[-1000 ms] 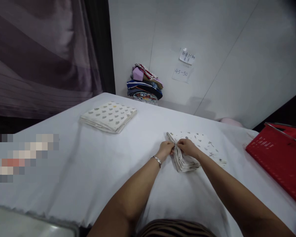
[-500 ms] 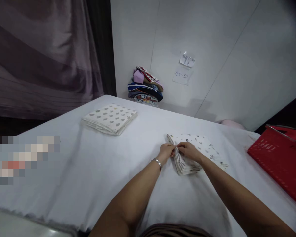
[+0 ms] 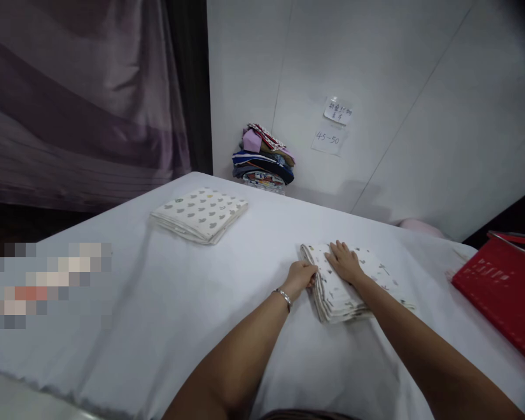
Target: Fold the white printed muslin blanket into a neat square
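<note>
Printed cloth [image 3: 338,296] pressed under a flat right hand [image 3: 345,262], its edge at the left hand [image 3: 299,279]

Seen from the wearer's head, two bare arms reach over a white table [image 3: 179,309]; the printed cloth lies on it, right of the middle, folded in several layers; the layers show along its left and near edges, where they look slightly uneven. The left hand, with a bracelet [image 3: 284,298] at its wrist, has its fingers curled in and seems to pinch the left edge; the right hand is spread, palm down on top, grasping nothing. A similar other cloth [image 3: 201,217] lies folded further off to the left, well apart; a red basket [image 3: 499,297] stands to the right; a pile of clothes [image 3: 262,157] shows against the wall beyond.

The step looks like smoothing the layers while steadying their edge; to do it well, a light pinch on the left should anchor every layer without bunching; the right palm would best sweep away from that pinch, with even pressure, so that creases run out towards the open side; the near edge deserves a check, since its layers seem not quite in line.
</note>
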Tool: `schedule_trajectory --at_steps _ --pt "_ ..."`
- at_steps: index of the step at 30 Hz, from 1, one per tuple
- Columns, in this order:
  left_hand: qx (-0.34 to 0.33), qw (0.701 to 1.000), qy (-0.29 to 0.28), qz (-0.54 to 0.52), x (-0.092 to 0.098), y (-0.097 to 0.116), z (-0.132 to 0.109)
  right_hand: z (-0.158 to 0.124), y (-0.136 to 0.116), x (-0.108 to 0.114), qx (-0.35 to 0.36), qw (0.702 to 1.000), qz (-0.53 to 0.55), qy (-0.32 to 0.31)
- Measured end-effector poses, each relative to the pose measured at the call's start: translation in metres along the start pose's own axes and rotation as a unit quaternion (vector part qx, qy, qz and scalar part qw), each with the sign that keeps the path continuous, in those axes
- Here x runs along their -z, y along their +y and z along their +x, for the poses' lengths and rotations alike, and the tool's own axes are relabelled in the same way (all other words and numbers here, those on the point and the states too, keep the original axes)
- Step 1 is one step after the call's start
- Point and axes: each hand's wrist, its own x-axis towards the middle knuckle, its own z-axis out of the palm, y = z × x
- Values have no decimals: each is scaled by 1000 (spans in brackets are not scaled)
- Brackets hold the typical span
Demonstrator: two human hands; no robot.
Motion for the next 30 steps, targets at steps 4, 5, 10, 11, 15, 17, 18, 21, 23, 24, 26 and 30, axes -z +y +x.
schedule_trajectory --at_steps 4,5,10,11,15,17,18,21,23,24,26,30 --pt "2 1000 8 7 -1 -1 1 5 -17 -1 77 996 32 -22" --pt "2 1000 11 9 -1 -1 1 6 -20 -1 88 995 37 -40" --pt "6 1000 19 15 0 0 1 5 -26 6 86 992 57 -74" --pt "6 1000 20 15 0 0 1 3 -27 7 93 992 58 -69" --pt "1 1000 19 23 0 0 1 -8 -18 12 130 987 52 -82" --pt "-4 999 22 31 1 0 1 -13 -3 13 123 988 49 -79" --pt "-7 999 23 36 1 0 1 -16 8 13 111 990 44 -69" --pt "-16 998 27 51 2 0 1 -24 48 15 41 998 5 -49" --pt "-20 998 30 60 2 0 1 -32 73 15 -22 997 -15 -68" --pt "-22 997 32 64 2 0 1 -36 83 14 -48 996 -18 -78" --pt "-23 997 33 69 2 0 2 -43 98 12 -71 995 -20 -73" --pt "-24 997 28 72 2 0 1 -51 116 5 -95 994 -26 -35"
